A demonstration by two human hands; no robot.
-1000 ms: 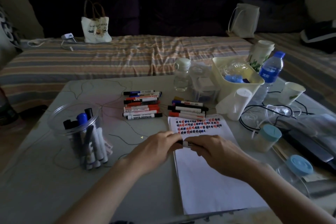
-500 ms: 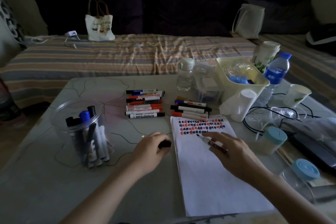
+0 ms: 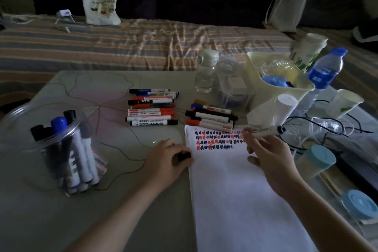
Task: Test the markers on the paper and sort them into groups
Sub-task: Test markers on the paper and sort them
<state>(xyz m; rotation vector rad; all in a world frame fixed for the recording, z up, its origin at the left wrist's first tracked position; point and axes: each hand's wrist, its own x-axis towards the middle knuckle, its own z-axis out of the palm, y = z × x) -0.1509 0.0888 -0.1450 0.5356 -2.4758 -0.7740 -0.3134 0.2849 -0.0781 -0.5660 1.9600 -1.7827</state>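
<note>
A white paper (image 3: 241, 196) lies on the table, with rows of red, blue and black test marks across its top. My right hand (image 3: 270, 155) pinches an uncapped marker (image 3: 266, 131) just above the right end of those marks; the marker is blurred. My left hand (image 3: 165, 159) rests at the paper's left edge and grips a black cap (image 3: 184, 156). Two groups of markers lie beyond the paper: a left group (image 3: 152, 108) and a right group (image 3: 210, 116). A clear jar (image 3: 51, 145) at the left holds several more markers upright.
A cream bin (image 3: 276, 88), a roll of white paper (image 3: 272, 112), bottles (image 3: 325, 71), paper cups (image 3: 345, 102), blue-lidded jars (image 3: 317, 159) and tangled cables (image 3: 319, 127) crowd the table's right side. Thin wire loops across the left part. A striped sofa with two bags lies behind.
My hands pulled the cap off the marker and separated. My left hand kept the cap beside the paper; my right hand carried the marker up to the test marks at the paper's top.
</note>
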